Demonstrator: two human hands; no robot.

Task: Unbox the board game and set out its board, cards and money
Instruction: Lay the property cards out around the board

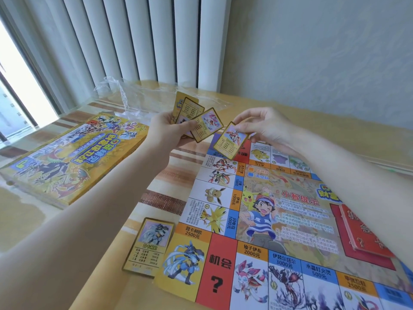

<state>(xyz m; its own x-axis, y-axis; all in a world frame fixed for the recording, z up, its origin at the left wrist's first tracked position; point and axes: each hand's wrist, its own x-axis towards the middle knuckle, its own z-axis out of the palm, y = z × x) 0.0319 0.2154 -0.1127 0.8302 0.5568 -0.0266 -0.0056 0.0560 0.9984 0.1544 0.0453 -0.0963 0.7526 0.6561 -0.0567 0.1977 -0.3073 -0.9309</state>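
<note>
The game board lies unfolded on the table at the right, with coloured property squares around its edge. My left hand holds a fanned stack of gold-framed cards above the table. My right hand pinches a single gold card by its top corner, just above the board's far left corner. Another gold card lies flat on the table beside the board's near left corner. A red card stack rests on the board's red field. The yellow game box lies to the left.
Crumpled clear plastic wrapping lies at the back of the table. The table has a glossy yellow top with brown stripes. Vertical blinds and a window are behind, and a pale wall stands to the right.
</note>
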